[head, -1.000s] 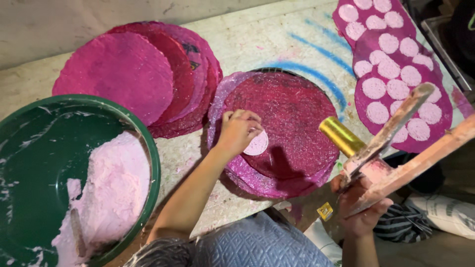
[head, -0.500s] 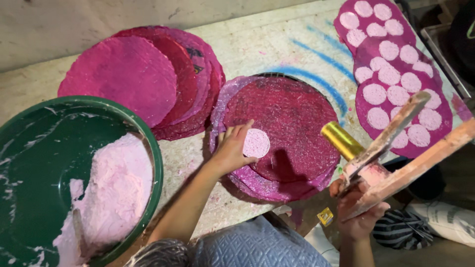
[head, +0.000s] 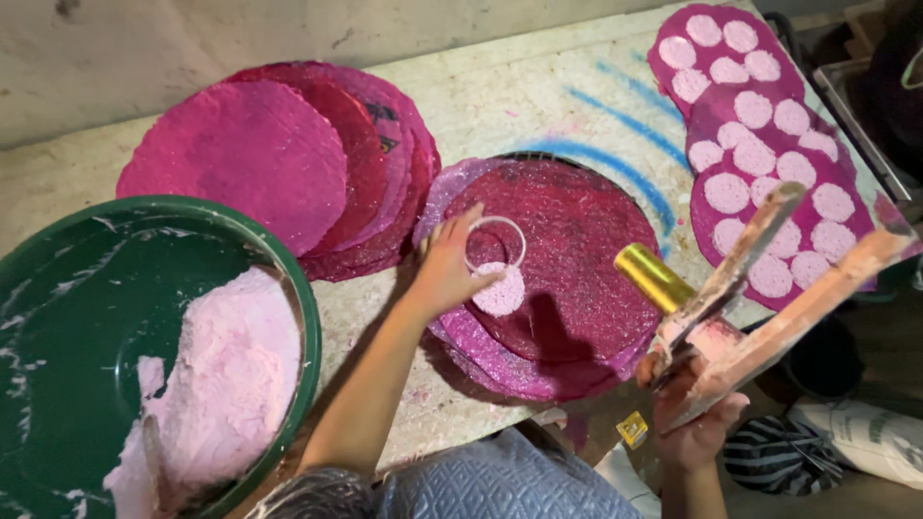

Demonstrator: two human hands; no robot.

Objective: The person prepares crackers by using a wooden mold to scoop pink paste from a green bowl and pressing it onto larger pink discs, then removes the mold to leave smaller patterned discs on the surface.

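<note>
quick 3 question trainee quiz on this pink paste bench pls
1. True or false: the left hand holds a clear ring over the round mat.
2. What does the right hand grip? A) a brush B) two paste-smeared wooden sticks C) a cup
3. What lies just below the ring?

Key: 1 true; 2 B; 3 a small pink disc.

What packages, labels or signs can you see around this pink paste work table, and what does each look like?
Small yellow package: below the table edge, near the right hand; squarish, yellow with dark print.
Pale sack: on the floor at lower right; bulging, whitish with faint dark print.
No signs or screens in view.
</note>
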